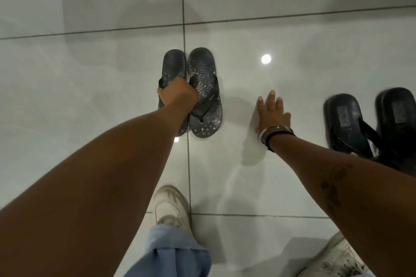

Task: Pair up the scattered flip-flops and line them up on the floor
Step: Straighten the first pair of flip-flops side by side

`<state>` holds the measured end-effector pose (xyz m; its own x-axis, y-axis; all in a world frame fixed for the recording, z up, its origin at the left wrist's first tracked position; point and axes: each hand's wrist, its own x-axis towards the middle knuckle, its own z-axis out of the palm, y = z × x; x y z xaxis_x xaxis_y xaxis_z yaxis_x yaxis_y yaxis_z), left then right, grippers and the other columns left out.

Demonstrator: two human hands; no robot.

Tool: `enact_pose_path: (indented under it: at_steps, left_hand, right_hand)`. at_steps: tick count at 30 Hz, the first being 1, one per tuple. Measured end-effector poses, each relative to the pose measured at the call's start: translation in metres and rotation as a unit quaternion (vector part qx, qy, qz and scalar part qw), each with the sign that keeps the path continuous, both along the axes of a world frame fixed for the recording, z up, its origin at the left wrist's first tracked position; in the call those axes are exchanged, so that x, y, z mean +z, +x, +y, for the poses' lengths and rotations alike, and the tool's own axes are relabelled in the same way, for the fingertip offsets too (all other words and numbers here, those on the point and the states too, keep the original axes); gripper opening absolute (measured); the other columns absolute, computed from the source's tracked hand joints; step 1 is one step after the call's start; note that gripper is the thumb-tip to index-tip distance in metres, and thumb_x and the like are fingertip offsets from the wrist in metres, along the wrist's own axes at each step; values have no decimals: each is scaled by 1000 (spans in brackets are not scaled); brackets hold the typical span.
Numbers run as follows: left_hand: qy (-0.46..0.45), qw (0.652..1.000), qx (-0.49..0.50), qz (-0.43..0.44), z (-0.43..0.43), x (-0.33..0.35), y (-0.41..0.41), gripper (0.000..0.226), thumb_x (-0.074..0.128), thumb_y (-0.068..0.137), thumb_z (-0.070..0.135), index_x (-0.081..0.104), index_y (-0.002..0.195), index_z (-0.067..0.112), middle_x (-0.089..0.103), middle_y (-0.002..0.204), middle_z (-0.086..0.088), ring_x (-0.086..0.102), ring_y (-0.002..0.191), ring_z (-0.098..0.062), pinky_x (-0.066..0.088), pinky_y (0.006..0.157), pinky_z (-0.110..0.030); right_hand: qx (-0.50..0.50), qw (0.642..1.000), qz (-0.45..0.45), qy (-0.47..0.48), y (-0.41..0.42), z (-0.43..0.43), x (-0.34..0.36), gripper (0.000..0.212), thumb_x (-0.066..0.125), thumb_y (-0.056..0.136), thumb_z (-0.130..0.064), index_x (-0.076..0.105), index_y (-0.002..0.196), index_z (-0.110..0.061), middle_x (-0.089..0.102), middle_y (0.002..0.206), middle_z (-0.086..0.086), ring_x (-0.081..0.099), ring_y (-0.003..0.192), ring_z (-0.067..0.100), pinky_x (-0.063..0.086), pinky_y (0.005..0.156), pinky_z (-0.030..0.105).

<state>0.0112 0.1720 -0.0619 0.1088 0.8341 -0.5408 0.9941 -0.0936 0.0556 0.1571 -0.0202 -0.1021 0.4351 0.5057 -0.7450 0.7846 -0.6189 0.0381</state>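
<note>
Grey rubber is what the left hand is closing on: its fingers are curling around the straps of the patterned pair, which is sitting side by side, soles down, across a grout line of the floor, at about twelve o'clock from the person's sneaker. Gripping both straps in one fist is probably letting the person nudge the two flip-flops flush against each other. The right hand is hanging spread and empty above the tile, fingers pointing to twelve o'clock, likely for balance or reaching on. At three o'clock a black pair is lying close together, blurred, apparently already matched. No containers are showing anywhere; everything is resting straight on the glossy tile.
</note>
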Motion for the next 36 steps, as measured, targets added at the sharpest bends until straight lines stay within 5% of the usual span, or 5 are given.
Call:
enact_pose_path:
  at_steps: [6,13,26,31,36]
  left_hand:
    - [3,999,42,-21,62,-4,5,33,54,89,47,60,99,16,68,102,-8,61,103,-32,33,102,-45]
    - [-31,999,1,-14,72,-11,16,59,46,89,60,61,118,11,64,122,-14,53,119,-35,31,105,-47]
    - [5,1000,20,1,75,-22,31,76,49,80,73,58,118,7,63,122,-18,54,117,-41,33,104,-49]
    - [-24,999,40,7,75,-22,32,80,55,72,74,55,121,11,62,121,-21,55,115,-43,34,108,-52]
    - [100,993,7,69,38,9,66,56,44,81,47,60,116,7,63,119,-23,50,123,-42,12,115,-59]
  right_hand:
    - [16,1000,-8,-23,-1,5,1,105,72,83,-19,-7,152,-19,-20,158,16,-7,147,37,33,110,51]
    - [17,1000,-7,-21,1,5,-2,104,72,82,-17,-5,152,-20,-19,159,14,-6,147,36,35,108,50]
    - [22,1000,3,0,6,-3,-3,107,74,80,-26,-5,152,-22,-19,160,13,-6,147,35,37,107,48]
    - [12,999,40,8,11,-7,10,88,59,89,-19,-1,152,-23,-21,159,11,-6,147,34,31,110,53]
    - [-84,992,29,84,50,-26,30,77,55,88,-49,20,149,-17,7,161,13,34,136,33,19,114,55]
